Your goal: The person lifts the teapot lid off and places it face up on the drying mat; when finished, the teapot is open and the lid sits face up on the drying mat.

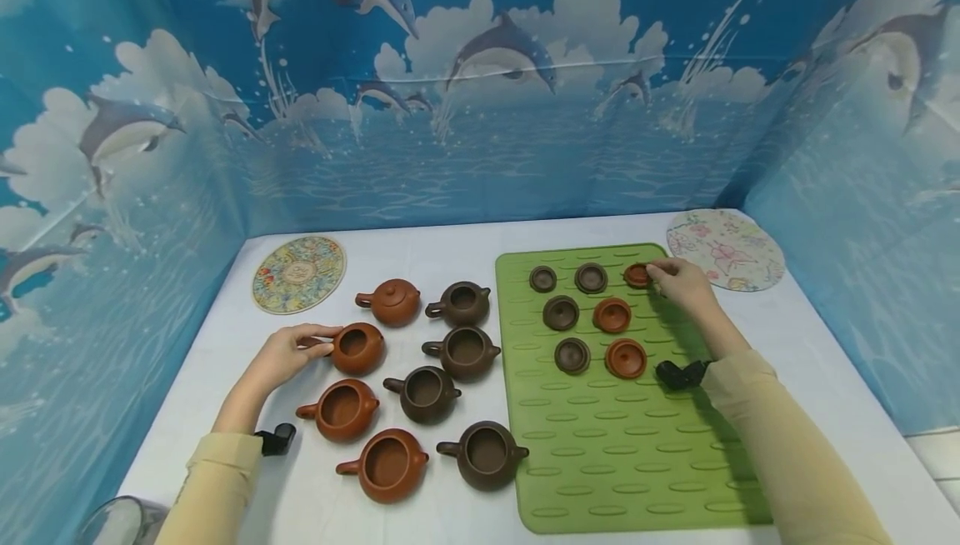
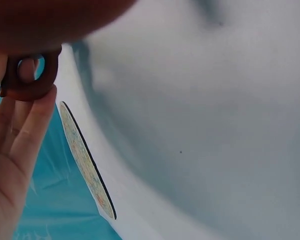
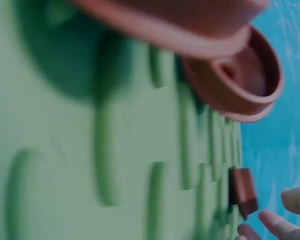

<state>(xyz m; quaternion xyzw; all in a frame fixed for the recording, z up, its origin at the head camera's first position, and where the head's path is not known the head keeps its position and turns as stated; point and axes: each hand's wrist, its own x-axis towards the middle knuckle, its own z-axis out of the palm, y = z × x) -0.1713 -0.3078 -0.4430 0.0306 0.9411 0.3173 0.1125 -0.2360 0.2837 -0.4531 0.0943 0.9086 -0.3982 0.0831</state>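
Note:
In the head view my left hand (image 1: pixel 288 355) holds the handle of a lidless reddish-brown teapot (image 1: pixel 358 348). The left wrist view shows the fingers at the loop handle (image 2: pixel 32 80) under the teapot's rounded body. My right hand (image 1: pixel 684 285) is at a small reddish-brown lid (image 1: pixel 637 276) near the far right of the green mat (image 1: pixel 600 487). In the right wrist view this lid (image 3: pixel 245 192) rests on the mat; the thumb and fingers are spread apart close beside it.
Several lidless teapots stand left of the mat, reddish ones like the teapot (image 1: pixel 393 466) and dark brown ones like the teapot (image 1: pixel 486 455). One teapot (image 1: pixel 395 302) wears its lid. More upturned lids (image 1: pixel 612 315) lie on the mat. Round patterned mats (image 1: pixel 298 274) lie at both back corners.

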